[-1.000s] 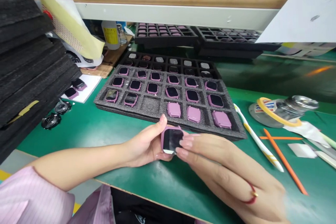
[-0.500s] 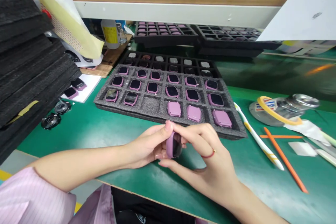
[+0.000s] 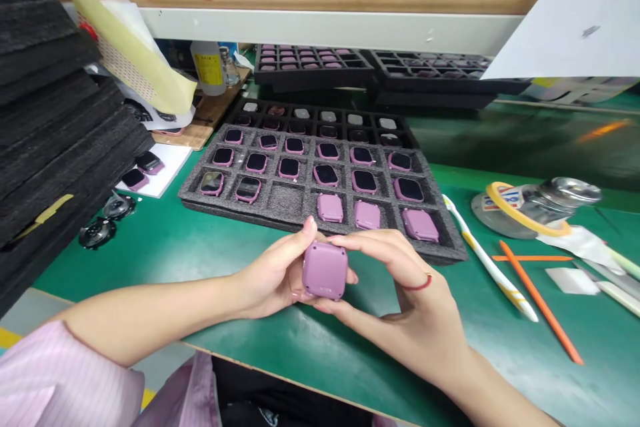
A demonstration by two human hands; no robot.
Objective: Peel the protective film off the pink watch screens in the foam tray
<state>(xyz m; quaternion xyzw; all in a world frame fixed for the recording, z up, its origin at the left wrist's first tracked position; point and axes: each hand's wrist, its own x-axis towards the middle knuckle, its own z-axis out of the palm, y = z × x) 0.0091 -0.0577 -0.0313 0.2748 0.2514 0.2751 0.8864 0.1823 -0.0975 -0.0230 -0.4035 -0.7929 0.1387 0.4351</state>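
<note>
green counter [image 3: 150, 260] under hands, grey foam tray [image 3: 270, 217] just beyond them, pink watch bodies [image 3: 330, 208] in its cells. left hand [image 3: 273, 280] and right hand [image 3: 400, 293] both gripping 1 pink smartwatch body [image 3: 325, 270] between them, back side up.

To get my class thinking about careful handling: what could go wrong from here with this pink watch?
The pink watch body is held between the left hand and right hand above the green bench mat, so it could slip and drop. Bare skin could leave marks on it. The right hand is also close to the front row of the grey foam tray, so a careless move might knock the pink watches lying there.
</note>
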